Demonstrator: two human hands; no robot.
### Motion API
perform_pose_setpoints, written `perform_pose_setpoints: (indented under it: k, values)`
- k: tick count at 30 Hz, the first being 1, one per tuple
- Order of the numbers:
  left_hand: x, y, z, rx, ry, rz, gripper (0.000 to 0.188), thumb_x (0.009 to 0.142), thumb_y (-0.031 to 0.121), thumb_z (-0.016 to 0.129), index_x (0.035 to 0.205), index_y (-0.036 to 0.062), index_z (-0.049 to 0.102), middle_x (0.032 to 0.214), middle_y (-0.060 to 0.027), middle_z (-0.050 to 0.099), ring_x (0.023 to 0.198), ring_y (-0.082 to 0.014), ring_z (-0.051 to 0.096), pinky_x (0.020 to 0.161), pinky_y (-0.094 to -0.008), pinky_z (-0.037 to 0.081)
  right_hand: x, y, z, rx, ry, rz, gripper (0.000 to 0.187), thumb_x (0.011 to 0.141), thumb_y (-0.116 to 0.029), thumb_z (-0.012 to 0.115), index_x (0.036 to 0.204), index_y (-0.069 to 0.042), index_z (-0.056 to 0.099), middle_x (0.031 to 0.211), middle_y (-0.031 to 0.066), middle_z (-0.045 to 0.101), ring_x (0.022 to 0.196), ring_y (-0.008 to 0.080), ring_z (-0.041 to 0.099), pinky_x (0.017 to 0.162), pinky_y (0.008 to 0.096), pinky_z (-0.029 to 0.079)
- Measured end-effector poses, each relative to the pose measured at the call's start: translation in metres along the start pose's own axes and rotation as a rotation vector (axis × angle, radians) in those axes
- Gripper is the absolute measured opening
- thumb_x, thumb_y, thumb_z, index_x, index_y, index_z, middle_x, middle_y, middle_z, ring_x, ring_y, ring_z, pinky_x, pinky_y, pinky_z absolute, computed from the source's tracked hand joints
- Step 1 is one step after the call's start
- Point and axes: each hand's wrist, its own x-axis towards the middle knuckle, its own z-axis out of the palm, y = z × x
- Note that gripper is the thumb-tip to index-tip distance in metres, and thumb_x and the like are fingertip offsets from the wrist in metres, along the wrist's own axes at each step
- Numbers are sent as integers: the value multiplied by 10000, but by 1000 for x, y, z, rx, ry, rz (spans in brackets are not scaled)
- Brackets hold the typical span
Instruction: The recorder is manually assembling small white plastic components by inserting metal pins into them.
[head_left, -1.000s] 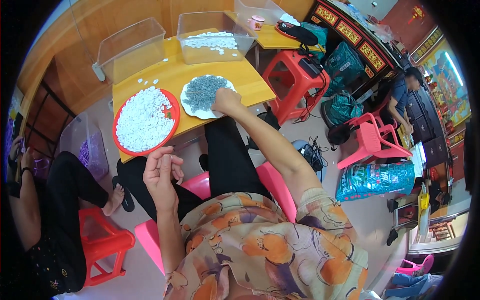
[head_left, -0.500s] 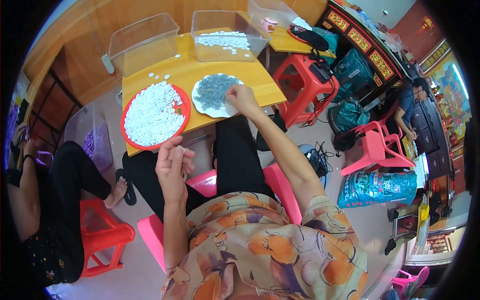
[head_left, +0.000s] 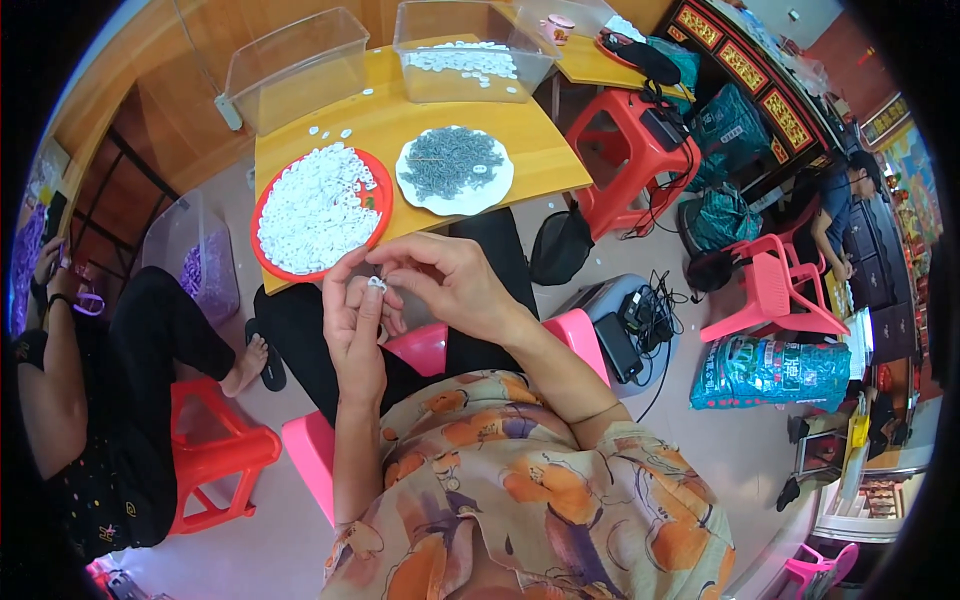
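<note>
The right hand (head_left: 460, 280) is no longer over the white scalloped plate (head_left: 407, 196); it is drawn back toward the body and now meets the left hand (head_left: 352, 325). Its fingers (head_left: 410, 280) come together with the left hand's at a small white piece (head_left: 377, 284), which now shows plainly at the left thumb tip. The plate's right side, with the grey pile (head_left: 450, 160) there, is uncovered. With the right forearm swung inward, more of the black bag (head_left: 560, 247) and the dark cables (head_left: 648, 318) shows. The whole view shifts, the table (head_left: 545, 165) standing farther right.
</note>
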Motion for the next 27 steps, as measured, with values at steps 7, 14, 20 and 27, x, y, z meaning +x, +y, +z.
perform_pose_setpoints:
  k: [7,14,20,27]
  values:
    - [-3,1,3,13,8,15,338,910,101,458,1225,19,368,709,-19,532,555,-38,459,500,-152,361,-4,-6,-2,52,-56,11,292,809,31,543,1099,7,541,782,59,598,684,83,584,626,206,473]
    - [-3,5,6,-34,4,-26,328,902,93,456,1214,21,380,685,-10,516,539,-32,444,477,-149,339,-6,-3,-1,142,-50,42,296,819,40,531,1114,21,521,796,50,605,696,81,590,651,207,479]
    - [-1,2,5,-12,1,-9,353,891,88,472,1225,15,380,672,-17,501,509,-56,442,454,-167,352,-9,1,0,129,-17,39,308,811,42,536,1118,19,515,806,58,611,705,91,597,660,212,482]
    - [-3,1,5,108,-9,19,326,902,77,459,1214,18,381,684,-10,509,540,-24,417,477,-145,322,-8,0,0,-149,49,-190,289,780,38,528,1065,-3,506,708,88,588,618,177,609,582,269,474]
